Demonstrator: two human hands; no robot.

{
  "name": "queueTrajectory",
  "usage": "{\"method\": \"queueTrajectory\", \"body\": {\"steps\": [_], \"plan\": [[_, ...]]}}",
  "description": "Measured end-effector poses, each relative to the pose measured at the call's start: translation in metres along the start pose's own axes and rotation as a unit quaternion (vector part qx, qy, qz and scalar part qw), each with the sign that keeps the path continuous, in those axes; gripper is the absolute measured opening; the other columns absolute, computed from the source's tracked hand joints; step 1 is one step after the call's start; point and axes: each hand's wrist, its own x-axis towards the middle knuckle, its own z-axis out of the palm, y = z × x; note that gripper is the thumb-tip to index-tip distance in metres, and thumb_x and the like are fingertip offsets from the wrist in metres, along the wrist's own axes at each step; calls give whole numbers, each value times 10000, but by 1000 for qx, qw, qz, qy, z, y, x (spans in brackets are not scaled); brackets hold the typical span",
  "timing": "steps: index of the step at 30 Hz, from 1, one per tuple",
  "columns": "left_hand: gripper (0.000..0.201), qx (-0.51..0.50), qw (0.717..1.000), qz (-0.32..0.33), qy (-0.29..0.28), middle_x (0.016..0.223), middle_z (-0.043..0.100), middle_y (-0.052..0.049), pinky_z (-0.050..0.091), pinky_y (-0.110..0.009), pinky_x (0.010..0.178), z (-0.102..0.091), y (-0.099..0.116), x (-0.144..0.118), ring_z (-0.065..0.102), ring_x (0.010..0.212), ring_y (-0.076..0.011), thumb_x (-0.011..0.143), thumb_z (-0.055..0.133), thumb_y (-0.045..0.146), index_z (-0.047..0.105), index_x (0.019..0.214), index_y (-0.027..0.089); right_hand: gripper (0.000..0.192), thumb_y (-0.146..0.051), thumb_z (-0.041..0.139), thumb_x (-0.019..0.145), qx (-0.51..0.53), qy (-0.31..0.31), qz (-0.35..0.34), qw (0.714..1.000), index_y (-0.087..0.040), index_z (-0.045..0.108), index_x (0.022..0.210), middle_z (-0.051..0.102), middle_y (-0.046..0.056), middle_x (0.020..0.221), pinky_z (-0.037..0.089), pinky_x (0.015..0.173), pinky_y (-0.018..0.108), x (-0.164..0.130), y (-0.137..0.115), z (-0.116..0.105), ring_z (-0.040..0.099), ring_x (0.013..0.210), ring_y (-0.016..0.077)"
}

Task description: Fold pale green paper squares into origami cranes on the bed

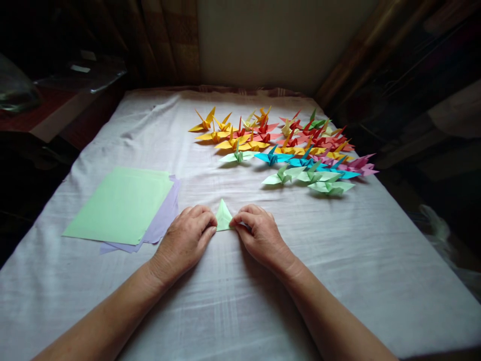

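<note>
Between my two hands is a small piece of folded light green paper (pixel 224 216), its point turned away from me and crease lines showing on its face. My left hand (pixel 191 231) pinches its left corner between thumb and fingers. At the opposite corner, my right hand (pixel 260 233) grips the paper in the same way. The fingertips cover both lower corners. To the left of my left hand lies a stack of light green paper sheets (pixel 120 203), with purple sheets (pixel 162 213) sticking out from under it.
Several folded paper cranes in yellow, red, blue, pink and green stand at the back right, a pale green crane (pixel 284 175) among the nearest. A wrinkled white cloth (pixel 210 311) covers the table. Dark furniture (pixel 56 108) stands beyond the left edge; a wall (pixel 263 45) rises behind.
</note>
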Motion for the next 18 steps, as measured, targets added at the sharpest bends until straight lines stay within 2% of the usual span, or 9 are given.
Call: {"method": "queueTrajectory", "body": {"steps": [6,9,13,18], "plan": [[121,-18,1000,5,2,982,660,-40,482,-384,889,-2,0,0,605,957,-221,910,527,171,637,880,213,199,-66,603,800,-30,18,6,999,-235,705,820,665,10,896,350,813,335,-2,-5,4,600,915,194],[120,-14,1000,2,7,959,660,-43,487,-384,880,-2,2,1,608,941,-221,892,534,162,639,857,210,33,-193,665,811,-81,34,13,996,-223,680,806,647,24,875,339,795,346,-1,-11,8,584,899,213],[83,-8,1000,-9,7,938,651,-42,487,-394,865,-2,4,2,601,924,-229,893,560,201,620,836,207,176,-379,729,826,-126,37,18,991,-218,658,809,632,35,878,331,789,350,0,-15,12,565,905,228],[74,-17,1000,-1,-1,960,652,-41,486,-397,879,-3,2,1,603,950,-228,897,558,197,619,856,208,76,-263,726,837,-86,15,15,996,-225,663,820,648,20,902,334,802,338,0,-11,7,584,925,213]]}}
